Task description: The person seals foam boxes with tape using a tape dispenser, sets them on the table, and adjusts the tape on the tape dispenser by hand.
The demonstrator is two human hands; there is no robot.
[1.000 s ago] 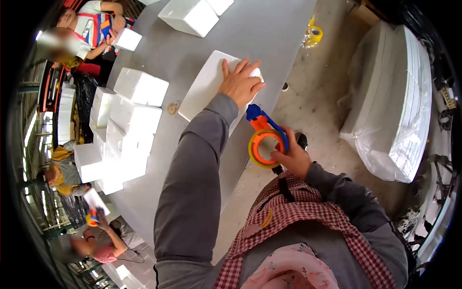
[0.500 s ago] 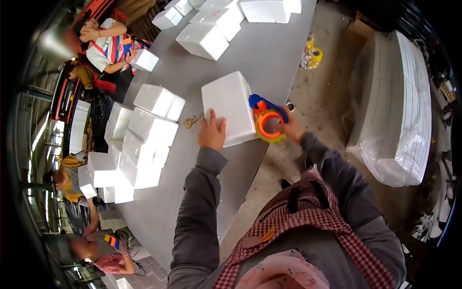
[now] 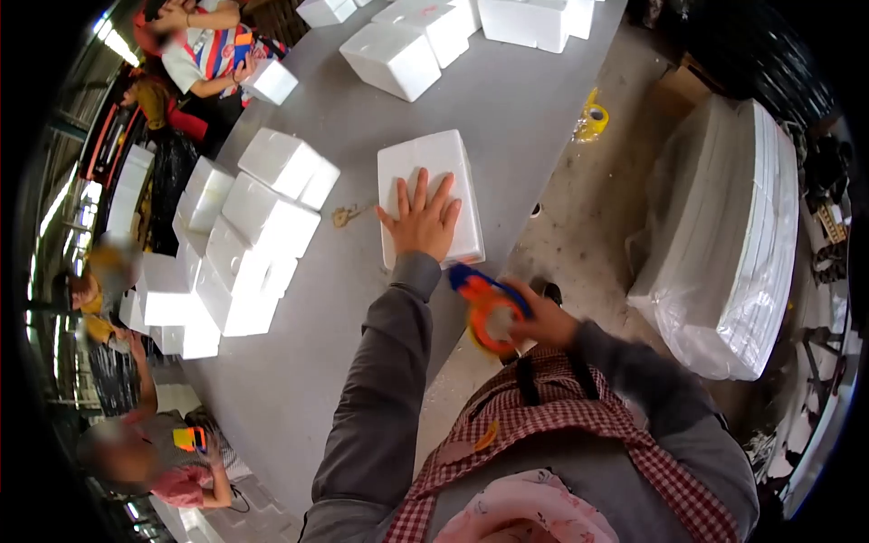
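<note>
White and foam-like, the box (image 3: 412, 156) sits on the grey table (image 3: 308, 380), near the table's right-hand edge. My left hand (image 3: 424, 222) lies palm down on its top face, fingers spread, so I have the grip on that side wide, resting flat on the lid surface. Just beside the box's near edge I have the blue tip of an orange-and-blue tape dispenser (image 3: 480, 303); I cannot tell whether they touch. My right hand (image 3: 549, 317) has its grip narrowed around the dispenser, holding it by the blue side, though blur hides the exact finger placement. Left of the box I make out a small tan patch (image 3: 344, 215) on the tabletop, too indistinct for me to name. Past it, a cluster of white boxes (image 3: 258, 217) stands along the far side, and more boxes (image 3: 389, 59) sit farther up. Across from me a co-worker (image 3: 213, 54) in a striped apron holds a smaller box (image 3: 272, 81); lower on the left another person (image 3: 176, 480) holds a yellow-orange tool (image 3: 190, 439). On the floor (image 3: 597, 208) to the right I see a yellow tape roll (image 3: 594, 118) and, well apart from the box, a plastic-wrapped stack of white sheets (image 3: 715, 235)
</note>
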